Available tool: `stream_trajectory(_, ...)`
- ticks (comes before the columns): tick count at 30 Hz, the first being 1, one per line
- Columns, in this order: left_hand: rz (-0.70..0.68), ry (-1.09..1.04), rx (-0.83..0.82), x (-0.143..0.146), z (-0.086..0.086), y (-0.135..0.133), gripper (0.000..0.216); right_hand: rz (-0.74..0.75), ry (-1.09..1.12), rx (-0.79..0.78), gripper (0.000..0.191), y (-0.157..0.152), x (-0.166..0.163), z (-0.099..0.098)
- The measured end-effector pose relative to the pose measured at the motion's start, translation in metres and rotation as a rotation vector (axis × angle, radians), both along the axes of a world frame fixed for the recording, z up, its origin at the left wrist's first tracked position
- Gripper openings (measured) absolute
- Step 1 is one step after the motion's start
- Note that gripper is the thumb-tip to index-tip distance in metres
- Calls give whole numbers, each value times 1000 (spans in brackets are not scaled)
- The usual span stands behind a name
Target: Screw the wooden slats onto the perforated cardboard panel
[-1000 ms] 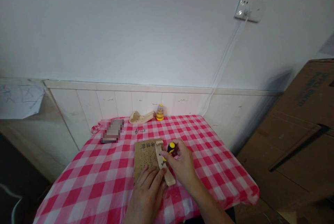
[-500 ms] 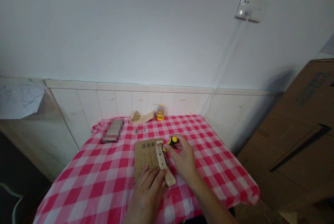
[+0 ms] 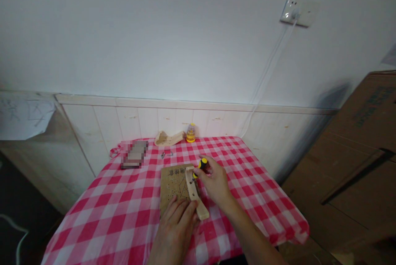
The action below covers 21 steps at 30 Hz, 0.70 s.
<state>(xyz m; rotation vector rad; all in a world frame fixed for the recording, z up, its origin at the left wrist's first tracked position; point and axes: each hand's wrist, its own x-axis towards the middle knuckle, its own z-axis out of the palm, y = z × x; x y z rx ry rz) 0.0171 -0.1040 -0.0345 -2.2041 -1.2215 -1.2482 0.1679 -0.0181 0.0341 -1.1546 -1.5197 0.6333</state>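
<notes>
A short screwdriver (image 3: 203, 163) with a black and yellow handle is pinched between the fingers of my right hand (image 3: 215, 177). Its tip points down and left, at a hole in a curved pale wooden piece (image 3: 194, 197). That piece stands along the right side of a brown board (image 3: 171, 180) with dark writing and small dots. My left hand (image 3: 177, 219) is closed about the lower part of the wooden piece, its fingers resting over the board. The left thumb is mostly hidden.
At the back of the red checked tablecloth (image 3: 123, 205) lie another curved wooden piece (image 3: 168, 139), a yellow-based bit holder (image 3: 191, 134) and some small metal pieces (image 3: 167, 153). A blurred-out flat object (image 3: 135, 154) lies back left. Large cardboard (image 3: 349, 166) stands at right.
My right hand has tilted the screwdriver more upright, its tip now at a hole in the wooden piece. My left hand stays in place.
</notes>
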Motion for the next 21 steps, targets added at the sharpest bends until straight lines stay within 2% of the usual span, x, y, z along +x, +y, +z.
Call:
stream_trajectory(3,-8,4,8,0,0,1,35,9,-7,-16,42,2,1,-2)
stream_trajectory(8,-5,-9,1,1,0,1,35,108,24,-18,55,5,0,-3)
stream_trajectory(21,-11,-2,-2,0,4,-1,35,111,32,-23,31,8,-5,-4)
